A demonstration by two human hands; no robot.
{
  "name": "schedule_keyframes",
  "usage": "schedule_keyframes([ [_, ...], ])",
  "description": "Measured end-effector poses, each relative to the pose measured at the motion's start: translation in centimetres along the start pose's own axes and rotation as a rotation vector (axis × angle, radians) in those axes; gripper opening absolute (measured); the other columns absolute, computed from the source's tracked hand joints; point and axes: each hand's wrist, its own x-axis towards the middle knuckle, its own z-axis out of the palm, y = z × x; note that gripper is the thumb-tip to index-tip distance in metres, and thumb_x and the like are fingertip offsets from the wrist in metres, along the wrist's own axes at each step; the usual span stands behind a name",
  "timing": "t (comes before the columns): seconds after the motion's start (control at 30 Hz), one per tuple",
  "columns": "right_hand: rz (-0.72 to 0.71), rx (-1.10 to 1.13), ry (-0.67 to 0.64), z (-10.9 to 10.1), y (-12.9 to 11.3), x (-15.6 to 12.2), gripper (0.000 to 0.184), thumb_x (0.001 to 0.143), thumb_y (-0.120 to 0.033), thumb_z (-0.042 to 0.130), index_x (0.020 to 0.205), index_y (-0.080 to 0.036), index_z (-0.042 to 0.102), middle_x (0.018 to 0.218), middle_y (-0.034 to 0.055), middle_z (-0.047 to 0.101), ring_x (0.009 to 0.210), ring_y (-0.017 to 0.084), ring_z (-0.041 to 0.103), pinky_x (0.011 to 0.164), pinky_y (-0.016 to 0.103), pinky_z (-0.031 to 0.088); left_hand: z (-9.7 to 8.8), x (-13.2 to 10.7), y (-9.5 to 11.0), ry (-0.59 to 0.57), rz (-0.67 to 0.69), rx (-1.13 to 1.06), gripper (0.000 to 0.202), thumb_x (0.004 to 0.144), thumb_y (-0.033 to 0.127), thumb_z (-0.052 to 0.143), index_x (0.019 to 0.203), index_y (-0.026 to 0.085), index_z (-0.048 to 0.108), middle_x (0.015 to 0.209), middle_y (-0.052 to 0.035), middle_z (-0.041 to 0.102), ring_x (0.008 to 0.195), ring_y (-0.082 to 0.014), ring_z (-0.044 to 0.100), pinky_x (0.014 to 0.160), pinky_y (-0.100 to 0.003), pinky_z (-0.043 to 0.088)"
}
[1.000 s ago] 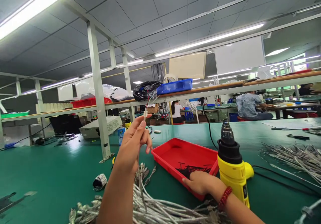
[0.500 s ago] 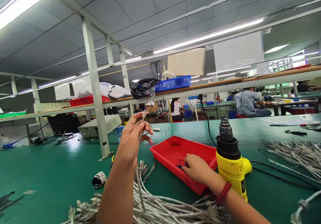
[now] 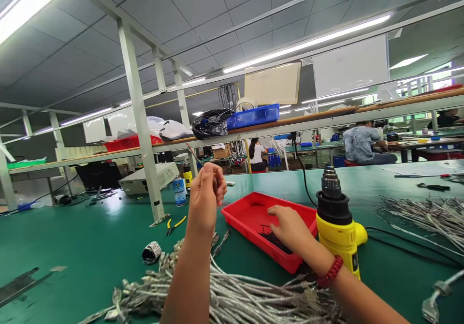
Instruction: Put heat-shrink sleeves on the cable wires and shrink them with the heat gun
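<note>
My left hand (image 3: 207, 193) is raised and closed, with thin wire ends (image 3: 193, 153) sticking out above its fingers; it grips a cable whose body is mostly hidden by the hand and forearm. Over the red tray (image 3: 237, 220) hovers my right hand (image 3: 288, 227), thumb and index finger apart, nothing visible between them. Small black pieces like short tubing (image 3: 273, 241) lie in the tray below it. A heap of silvery braided cables (image 3: 250, 290) with plugs spreads across the bench in front of me.
A yellow heat gun (image 3: 337, 232) stands nozzle-up right of the tray. Left lie yellow-handled pliers (image 3: 176, 225) and a small roll (image 3: 151, 252); a blue can (image 3: 179, 192) stands behind. More wires (image 3: 427, 220) lie at right. A metal post (image 3: 139, 121) supports the shelf.
My left hand has turned, so the connector end seen before is hidden and wire ends show instead. My right hand has lifted from the black pieces, its fingers spreading. The view has shifted slightly.
</note>
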Motion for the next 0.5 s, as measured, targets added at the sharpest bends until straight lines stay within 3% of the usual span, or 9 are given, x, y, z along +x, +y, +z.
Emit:
schedule_keyframes([
  [0.1, -0.090, 0.149, 0.109, -1.5, -1.0, -0.2, 0.036, 0.077, -0.005, 0.061, 0.112, -0.008, 0.068, 0.122, 0.0163, 0.065, 0.118, 0.030, 0.058, 0.107, 0.045, 0.042, 0.0, -0.2, -0.1, -0.112, -0.080, -0.035, 0.032, 0.093, 0.044, 0.040, 0.079, 0.017, 0.049, 0.050, 0.0044, 0.042, 0.043, -0.0079, 0.040, 0.039, -0.015, 0.035],
  [0.17, -0.153, 0.261, 0.168, -3.1, -2.0, -0.6, 0.032, 0.077, -0.009, 0.062, 0.107, -0.012, 0.071, 0.116, 0.0127, 0.069, 0.110, 0.026, 0.064, 0.103, 0.042, 0.047, 0.1, -0.1, -0.4, -0.162, -0.104, -0.053, 0.017, 0.092, 0.035, 0.039, 0.090, 0.020, 0.046, 0.049, 0.0065, 0.046, 0.038, -0.0098, 0.043, 0.038, -0.017, 0.036],
  [0.23, -0.197, 0.374, 0.210, -5.0, -3.0, -1.3, 0.024, 0.080, -0.017, 0.062, 0.101, -0.015, 0.073, 0.106, 0.0094, 0.073, 0.098, 0.022, 0.069, 0.093, 0.038, 0.055, 0.3, 0.0, -1.0, -0.203, -0.118, -0.074, 0.008, 0.090, 0.029, 0.039, 0.089, 0.022, 0.042, 0.049, 0.0071, 0.050, 0.038, -0.0130, 0.049, 0.036, -0.018, 0.037],
  [0.37, -0.263, 0.813, 0.364, -8.6, -4.9, -3.5, 0.015, 0.073, -0.035, 0.075, 0.076, -0.020, 0.075, 0.081, 0.0059, 0.076, 0.074, 0.020, 0.073, 0.067, 0.027, 0.062, 1.0, 0.1, -2.0, -0.197, -0.104, -0.175, 0.030, 0.090, 0.039, 0.038, 0.068, 0.020, 0.036, 0.051, 0.0037, 0.045, 0.049, -0.0162, 0.060, 0.038, -0.020, 0.039],
  [0.5, -0.244, 1.007, 0.556, -10.9, -6.3, -5.4, 0.008, 0.069, -0.026, 0.080, 0.076, -0.024, 0.076, 0.077, 0.0021, 0.075, 0.068, 0.016, 0.073, 0.061, 0.017, 0.060, 1.2, -0.2, -2.1, -0.112, 0.040, -0.161, 0.050, 0.094, 0.052, 0.042, 0.059, 0.018, 0.034, 0.048, 0.0056, 0.035, 0.043, -0.0110, 0.054, 0.043, -0.019, 0.040],
])
